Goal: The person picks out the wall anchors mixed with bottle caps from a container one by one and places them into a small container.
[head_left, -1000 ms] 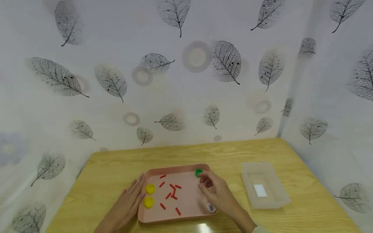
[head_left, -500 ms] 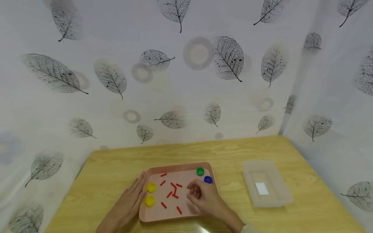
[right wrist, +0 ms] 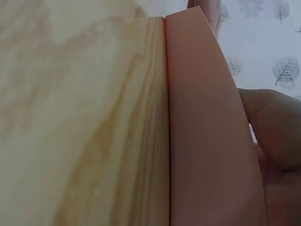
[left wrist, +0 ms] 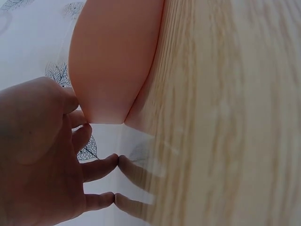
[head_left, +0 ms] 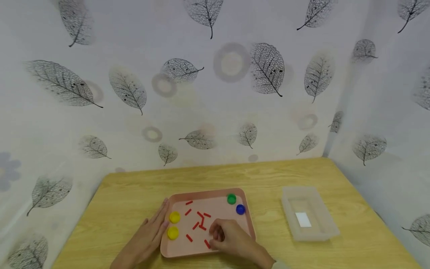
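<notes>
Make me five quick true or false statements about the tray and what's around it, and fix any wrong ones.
1. Two yellow caps lie in the pink tray. True.
2. The blue cap is inside a box. False: the blue cap lies in the pink tray, near the green cap.
3. The left hand touches the pink tray. True.
4. A translucent box stands right of the pink tray. True.
5. The right hand is over the box. False: the right hand is over the pink tray, close to a red stick.
</notes>
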Motion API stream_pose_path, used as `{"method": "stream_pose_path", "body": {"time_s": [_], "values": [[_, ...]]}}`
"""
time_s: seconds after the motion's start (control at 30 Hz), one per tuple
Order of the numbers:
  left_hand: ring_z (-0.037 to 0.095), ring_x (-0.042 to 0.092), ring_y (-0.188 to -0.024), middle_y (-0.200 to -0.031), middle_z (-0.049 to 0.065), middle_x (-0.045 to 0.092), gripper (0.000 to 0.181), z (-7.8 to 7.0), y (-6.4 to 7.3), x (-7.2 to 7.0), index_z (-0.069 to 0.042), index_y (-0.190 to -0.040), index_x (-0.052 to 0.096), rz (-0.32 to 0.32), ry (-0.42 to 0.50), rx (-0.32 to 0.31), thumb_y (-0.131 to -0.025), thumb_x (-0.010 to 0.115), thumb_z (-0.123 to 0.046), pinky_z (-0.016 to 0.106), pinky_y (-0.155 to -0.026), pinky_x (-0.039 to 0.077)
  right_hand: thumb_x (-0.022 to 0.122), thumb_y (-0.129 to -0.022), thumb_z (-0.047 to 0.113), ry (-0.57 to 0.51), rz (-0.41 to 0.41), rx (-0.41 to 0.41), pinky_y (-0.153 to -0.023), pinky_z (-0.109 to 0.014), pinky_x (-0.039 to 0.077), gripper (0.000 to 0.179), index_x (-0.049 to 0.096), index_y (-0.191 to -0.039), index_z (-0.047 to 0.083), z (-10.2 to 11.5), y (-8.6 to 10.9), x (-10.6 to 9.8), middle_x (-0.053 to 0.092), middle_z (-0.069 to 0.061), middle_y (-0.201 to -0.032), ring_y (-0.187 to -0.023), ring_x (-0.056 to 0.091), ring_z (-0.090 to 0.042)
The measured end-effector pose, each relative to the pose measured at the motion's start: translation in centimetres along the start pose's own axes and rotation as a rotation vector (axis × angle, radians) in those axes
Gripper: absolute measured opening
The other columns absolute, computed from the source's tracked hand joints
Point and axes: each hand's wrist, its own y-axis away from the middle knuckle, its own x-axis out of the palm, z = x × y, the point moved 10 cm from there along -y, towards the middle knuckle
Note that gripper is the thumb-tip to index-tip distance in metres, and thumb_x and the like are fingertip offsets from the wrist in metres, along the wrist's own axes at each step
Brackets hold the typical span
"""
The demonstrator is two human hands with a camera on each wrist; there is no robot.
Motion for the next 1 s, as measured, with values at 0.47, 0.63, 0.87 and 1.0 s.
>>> {"method": "stream_pose_path", "body": {"time_s": [0.47,0.63,0.87,1.0], "values": [[0.035,0.030,-0.150,-0.170,0.003,0.016,0.057,-0.1,0.0,-0.2,-0.014,-0.166,0.018,0.004,0.043,0.004,-0.114,0.033,-0.034,0.082,-0.106,0.021,0.088,-0.083,0.016,0.037,0.017,-0.031,-0.056,-0.016,0.046,0.021,0.067,-0.085,0.012,0.0,-0.7,0.7,0.058,0.012,-0.071,-0.063,0.052,0.002],[0.036,0.030,-0.150,-0.170,0.004,0.015,0.058,0.1,0.1,-0.1,-0.014,-0.166,0.017,0.014,0.053,-0.003,-0.114,0.033,-0.034,0.082,-0.107,0.019,0.088,-0.081,0.018,0.072,0.027,-0.010,-0.053,-0.016,0.044,0.022,0.067,-0.081,0.014,-0.1,-1.1,1.0,0.056,0.012,-0.067,-0.059,0.050,0.002],[0.037,0.032,-0.149,-0.170,0.007,0.018,0.057,-0.1,0.1,-0.2,-0.011,-0.165,0.019,-0.010,0.053,0.017,-0.114,0.035,-0.031,0.083,-0.105,0.021,0.084,-0.081,0.009,0.144,0.049,0.004,-0.053,-0.015,0.041,0.019,0.069,-0.076,0.018,-0.1,-1.4,1.3,0.055,0.013,-0.066,-0.059,0.048,0.002],[0.035,0.030,-0.149,-0.170,0.005,0.016,0.058,0.0,0.1,-0.1,-0.013,-0.166,0.017,0.001,0.056,0.008,-0.114,0.035,-0.033,0.082,-0.106,0.020,0.080,-0.082,0.003,0.160,0.045,-0.026,-0.052,-0.014,0.041,0.020,0.069,-0.075,0.018,0.2,-1.4,1.3,0.055,0.014,-0.065,-0.058,0.047,0.003]]}}
